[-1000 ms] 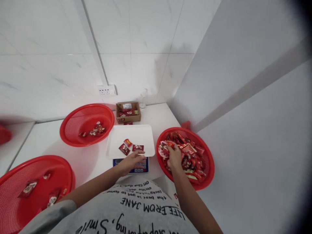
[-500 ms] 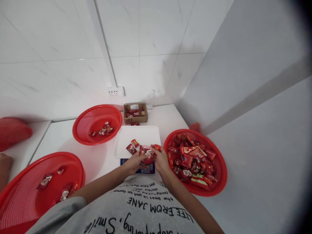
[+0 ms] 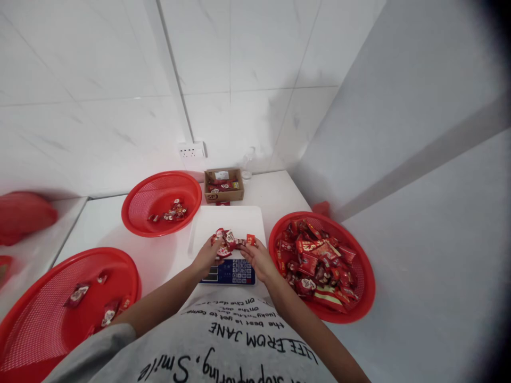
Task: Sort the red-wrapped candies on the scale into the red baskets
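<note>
Over the front part of a scale with a white tray [image 3: 235, 218] and a blue keypad [image 3: 241, 271], both my hands are close together. My left hand [image 3: 207, 254] is closed on a bunch of red wrapped packets [image 3: 225, 242]. Between the fingertips of my right hand [image 3: 258, 259] is a small red packet [image 3: 250, 239], touching the right end of the bunch. The fingers partly hide the packets, so their exact number cannot be told.
A red basket [image 3: 369, 298] full of red packets stands at the right. Two red baskets [image 3: 131, 226] [image 3: 133, 266] with several packets are at the left. Behind the scale are a small cardboard box [image 3: 235, 196] and a clear bottle [image 3: 247, 165].
My left hand has moved slightly left and up, now with the bunch of packets. The loose packets on the tray no longer show there separately. A person's hand at the left edge has left the view.
</note>
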Demonstrator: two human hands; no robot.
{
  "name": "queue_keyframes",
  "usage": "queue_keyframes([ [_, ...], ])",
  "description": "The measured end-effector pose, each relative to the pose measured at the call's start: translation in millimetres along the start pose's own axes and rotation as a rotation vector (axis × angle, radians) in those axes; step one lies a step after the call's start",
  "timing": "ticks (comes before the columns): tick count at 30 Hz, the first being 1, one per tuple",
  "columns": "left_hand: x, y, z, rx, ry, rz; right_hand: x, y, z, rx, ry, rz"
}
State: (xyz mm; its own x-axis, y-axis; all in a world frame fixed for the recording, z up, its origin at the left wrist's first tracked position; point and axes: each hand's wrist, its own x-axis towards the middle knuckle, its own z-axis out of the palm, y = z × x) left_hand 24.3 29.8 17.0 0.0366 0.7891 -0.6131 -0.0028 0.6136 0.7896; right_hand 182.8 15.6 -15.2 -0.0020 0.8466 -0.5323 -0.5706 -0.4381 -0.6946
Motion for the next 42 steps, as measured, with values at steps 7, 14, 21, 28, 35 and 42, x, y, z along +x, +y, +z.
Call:
queue_keyframes([
  [7,-1,-3,-24.4,0.025,0.145,0.028,-1,4,-4,-0.237,0.015,-0.044],
  [14,-12,-12,-35.3,-0.066,0.096,0.010,0,3,-7,-0.382,0.067,-0.120],
  [21,-34,-19,-12.4,0.015,-0.210,0.083,-28,6,3,-0.245,-0.307,0.111],
  [28,-32,-29,1.5,0.087,-0.232,0.057,-39,13,-9,-0.156,-0.322,0.229],
  [35,-30,-32,4.4,-0.092,-0.396,0.004,-40,14,-27,0.079,-0.281,0.249],
  [42,-24,-29,5.9,0.013,-0.305,0.125,-38,13,-31,0.143,-0.152,0.208],
])
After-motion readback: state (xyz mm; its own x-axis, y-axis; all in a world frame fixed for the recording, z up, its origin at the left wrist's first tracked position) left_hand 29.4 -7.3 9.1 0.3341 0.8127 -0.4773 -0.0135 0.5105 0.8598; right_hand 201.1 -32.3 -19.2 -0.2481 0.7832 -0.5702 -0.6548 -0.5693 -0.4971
